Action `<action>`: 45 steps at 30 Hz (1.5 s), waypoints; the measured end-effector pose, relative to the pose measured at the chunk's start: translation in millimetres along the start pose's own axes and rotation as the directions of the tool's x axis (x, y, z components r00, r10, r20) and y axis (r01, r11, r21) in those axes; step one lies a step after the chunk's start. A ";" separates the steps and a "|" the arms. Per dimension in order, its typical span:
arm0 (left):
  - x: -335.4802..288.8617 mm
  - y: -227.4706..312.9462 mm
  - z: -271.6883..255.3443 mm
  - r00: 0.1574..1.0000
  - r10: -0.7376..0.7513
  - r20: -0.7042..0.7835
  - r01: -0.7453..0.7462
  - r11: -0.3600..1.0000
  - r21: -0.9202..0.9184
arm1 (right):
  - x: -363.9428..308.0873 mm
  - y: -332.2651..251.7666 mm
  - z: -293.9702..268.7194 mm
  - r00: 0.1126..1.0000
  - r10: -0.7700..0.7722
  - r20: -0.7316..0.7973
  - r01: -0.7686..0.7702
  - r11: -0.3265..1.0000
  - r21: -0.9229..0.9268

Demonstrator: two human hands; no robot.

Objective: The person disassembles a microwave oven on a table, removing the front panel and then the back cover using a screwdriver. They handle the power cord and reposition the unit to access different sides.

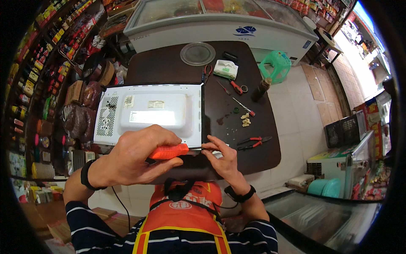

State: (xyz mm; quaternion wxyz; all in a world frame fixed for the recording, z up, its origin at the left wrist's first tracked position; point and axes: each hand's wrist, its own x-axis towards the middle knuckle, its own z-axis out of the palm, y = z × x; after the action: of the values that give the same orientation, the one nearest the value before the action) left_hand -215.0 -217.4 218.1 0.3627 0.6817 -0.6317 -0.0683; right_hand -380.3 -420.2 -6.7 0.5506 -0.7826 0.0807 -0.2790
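A white microwave oven lies on the dark table with its labelled, vented panel facing up. My left hand is closed round the orange handle of a screwdriver, above the microwave's near edge. The screwdriver's thin shaft points right, toward the near right corner of the microwave. There my right hand pinches with thumb and fingers at the shaft's far end. What exactly sits between those fingertips is hidden. Both wrists wear black bands.
Right of the microwave lie red-handled pliers, a slim screwdriver, a tape roll and a tissue pack. A dark bottle stands near the table's right edge. Farther back are a glass turntable, a green stool and a chest freezer.
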 end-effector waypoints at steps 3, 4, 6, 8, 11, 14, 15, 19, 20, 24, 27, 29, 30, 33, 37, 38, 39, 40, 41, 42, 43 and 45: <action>4.4 -1.5 5.5 1.000 0.015 0.021 -0.015 1.000 0.005 | 0.4 -0.4 -0.6 0.999 0.053 0.005 -0.054 0.998 0.025; 5.3 -1.9 6.9 0.999 0.016 0.030 -0.016 1.000 0.007 | 0.6 -0.8 -0.8 0.998 0.067 0.006 -0.067 0.997 0.034; 6.1 -2.1 8.8 0.997 -0.015 0.076 0.013 0.999 0.030 | 1.9 -1.1 -1.2 0.995 0.096 0.015 -0.097 0.994 0.048; 7.3 -2.9 10.4 0.994 -0.033 0.100 0.029 0.999 0.042 | 3.3 -0.9 -1.7 0.994 0.104 0.026 -0.105 0.993 0.054; 11.7 -4.6 13.7 0.996 -0.020 0.090 0.018 0.999 0.028 | 4.8 -0.3 -2.6 0.994 0.107 0.037 -0.109 0.993 0.054; 19.6 -2.4 15.1 0.996 -0.013 0.083 0.013 1.000 0.002 | 5.5 -0.6 -3.0 0.992 0.116 0.042 -0.118 0.991 0.059; 23.0 -0.3 13.8 0.993 -0.028 0.111 0.028 1.000 0.002 | 6.0 -1.0 -3.4 0.992 0.118 0.044 -0.120 0.991 0.055; 47.7 7.2 1.5 0.935 -0.019 0.355 0.024 1.000 -0.010 | 10.1 -3.3 -4.1 0.994 0.093 0.053 -0.096 0.995 0.038; 56.5 8.8 -1.1 0.915 0.007 0.403 -0.005 1.000 -0.006 | 11.3 -4.1 -4.7 0.995 0.076 0.059 -0.076 0.997 0.013; 84.8 27.5 -4.3 0.854 0.010 0.520 -0.100 0.984 0.145 | 13.0 -8.8 -8.4 0.996 0.012 0.086 -0.005 0.997 -0.071; 104.0 40.6 2.8 0.792 -0.106 0.602 -0.107 0.946 0.307 | 14.0 -9.0 -16.0 0.993 -0.076 0.089 0.083 0.994 -0.078; 113.7 47.7 13.2 0.783 -0.121 0.610 -0.159 0.909 0.385 | 14.8 -8.0 -18.9 0.992 -0.021 0.122 0.026 0.999 -0.039; 119.0 48.2 16.2 0.790 -0.041 0.612 -0.216 0.915 0.339 | 14.5 -7.8 -18.8 0.974 0.141 0.175 -0.132 0.989 -0.065; 131.5 45.1 18.1 0.776 0.157 0.611 -0.357 0.907 0.222 | 19.0 -5.0 -8.9 0.997 -0.032 0.064 0.022 0.988 0.150; 130.9 44.2 17.3 0.794 0.135 0.593 -0.312 0.927 0.207 | 19.1 -2.1 -8.3 0.993 0.044 0.111 -0.056 0.993 0.102; 126.9 46.8 18.8 0.787 0.012 0.617 -0.272 0.904 0.330 | 18.4 -2.2 -10.8 0.994 0.019 0.112 -0.034 0.991 0.132; 124.1 48.5 20.1 0.785 -0.090 0.613 -0.246 0.863 0.442 | 18.1 -2.4 -14.7 0.991 0.015 0.135 -0.035 0.989 0.146; 122.7 48.8 22.3 0.761 -0.093 0.642 -0.265 0.859 0.438 | 17.3 -3.4 -18.5 0.990 -0.008 0.139 -0.017 0.985 0.172; 123.5 47.8 25.3 0.746 -0.073 0.662 -0.294 0.856 0.426 | 19.9 -4.6 -15.5 0.997 -0.018 0.070 0.012 0.997 0.078; 124.9 46.7 27.7 0.731 -0.051 0.681 -0.325 0.851 0.413 | 21.2 -6.5 -15.1 0.996 -0.075 0.041 0.073 0.996 0.052; 126.9 45.4 28.9 0.757 0.067 0.650 -0.339 0.891 0.302 | 22.9 -8.1 -13.8 0.991 -0.132 0.011 0.131 0.991 0.022; 131.5 43.5 27.0 0.759 0.226 0.611 -0.350 0.933 0.090 | 24.0 -11.6 -14.4 0.992 -0.070 0.103 0.068 0.997 0.026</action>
State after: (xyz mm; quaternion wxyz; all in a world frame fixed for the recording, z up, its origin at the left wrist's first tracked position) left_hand -239.9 -345.5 271.7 0.0845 0.5530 -0.8139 -0.1568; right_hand -370.0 -438.0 15.6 0.5529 -0.7921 0.0218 -0.2578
